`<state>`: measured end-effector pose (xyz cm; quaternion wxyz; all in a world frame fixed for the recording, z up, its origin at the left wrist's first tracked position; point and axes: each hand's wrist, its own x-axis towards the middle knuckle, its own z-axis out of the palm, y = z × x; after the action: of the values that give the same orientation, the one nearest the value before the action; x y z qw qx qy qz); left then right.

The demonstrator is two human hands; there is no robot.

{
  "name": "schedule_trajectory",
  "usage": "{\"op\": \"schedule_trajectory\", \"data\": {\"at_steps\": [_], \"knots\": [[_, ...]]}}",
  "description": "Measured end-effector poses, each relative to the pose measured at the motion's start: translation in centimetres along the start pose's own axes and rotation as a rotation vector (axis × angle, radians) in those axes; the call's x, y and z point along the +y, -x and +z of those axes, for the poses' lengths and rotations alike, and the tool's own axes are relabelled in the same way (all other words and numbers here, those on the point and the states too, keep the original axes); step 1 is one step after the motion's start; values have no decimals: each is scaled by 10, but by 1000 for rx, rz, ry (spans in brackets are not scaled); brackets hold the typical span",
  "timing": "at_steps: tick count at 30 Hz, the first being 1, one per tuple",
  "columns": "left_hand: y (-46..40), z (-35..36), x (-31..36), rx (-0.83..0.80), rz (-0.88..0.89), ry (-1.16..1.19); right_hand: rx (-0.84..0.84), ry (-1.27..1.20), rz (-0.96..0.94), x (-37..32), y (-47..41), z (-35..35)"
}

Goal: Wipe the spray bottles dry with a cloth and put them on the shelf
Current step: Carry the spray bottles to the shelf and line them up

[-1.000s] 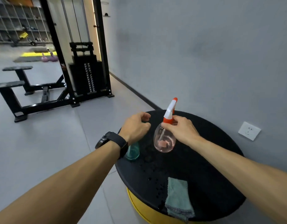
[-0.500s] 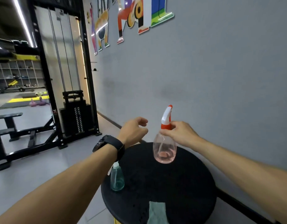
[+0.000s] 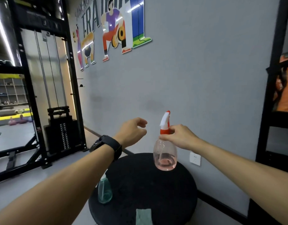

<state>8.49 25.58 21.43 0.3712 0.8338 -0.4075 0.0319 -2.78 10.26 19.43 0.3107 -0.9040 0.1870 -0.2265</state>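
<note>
right hand [image 3: 179,137]: I've got the pink spray bottle [image 3: 165,153] pinched at the neck just under its orange-and-white trigger head, fingers curled round it, bottle hanging upright and clear of the black round table [image 3: 172,192].
left hand [image 3: 131,132]: up in the air just left of that bottle, fingers loosely curled, nothing in it.
step: looks like the carry-to-shelf bit for the pink one, I reckon.
next move: probably swing it right toward the dark shelf unit [image 3: 276,95] at the frame edge, keeping it upright since there's liquid in the bottom.
teal spray bottle [image 3: 104,190]: standing on the table under my left forearm, untouched.
cloth [image 3: 144,216]: lying on the table's near edge, well apart from both hands.
</note>
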Motion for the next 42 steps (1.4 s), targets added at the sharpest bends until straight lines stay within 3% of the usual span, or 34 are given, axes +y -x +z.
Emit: {"op": "schedule_trajectory", "data": {"at_steps": [16, 30, 42], "knots": [[3, 89, 109, -207, 217, 107, 157, 83, 140, 58, 82, -106], [27, 207, 243, -441, 469, 256, 391, 138, 452, 145, 204, -220], [38, 271, 286, -575, 554, 283, 434, 144, 589, 213, 259, -252]]}}
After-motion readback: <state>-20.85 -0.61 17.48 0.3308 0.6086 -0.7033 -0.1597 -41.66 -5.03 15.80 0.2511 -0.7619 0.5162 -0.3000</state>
